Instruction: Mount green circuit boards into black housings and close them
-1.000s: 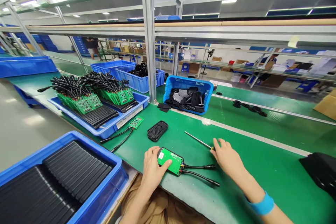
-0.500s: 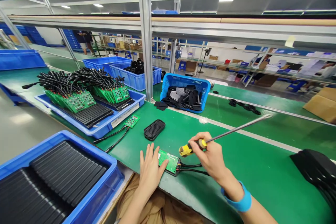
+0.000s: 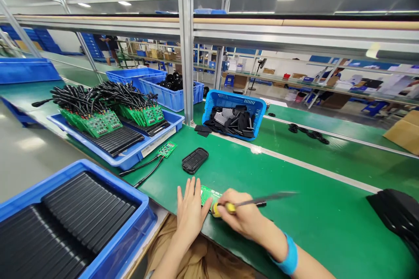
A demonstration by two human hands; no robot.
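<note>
My left hand [image 3: 191, 209] lies flat, fingers spread, over the left part of a green circuit board [image 3: 207, 193] at the bench's front edge. In my right hand [image 3: 242, 216] is a screwdriver [image 3: 231, 207] with a yellow and black handle. Its handle end is down at the board's right end, and the long shaft points away to the right, blurred. My right hand hides most of the board's black cables. Just beyond my left hand, a black ribbed housing [image 3: 195, 160] rests on the green bench. Another circuit board [image 3: 167, 149] with two black cables lies left of it.
A blue tray [image 3: 122, 162] holds cabled boards and ribbed black parts. Nearer me, another blue tray [image 3: 144, 209] carries ribbed black panels. A blue basket [image 3: 261, 117] of black pieces stands by a metal post [image 3: 186, 52]. Black cabled parts [image 3: 389, 213] lie at far right.
My right hand has moved down and left, bringing the screwdriver's handle end onto the board. The left hand stays flat on the board.
</note>
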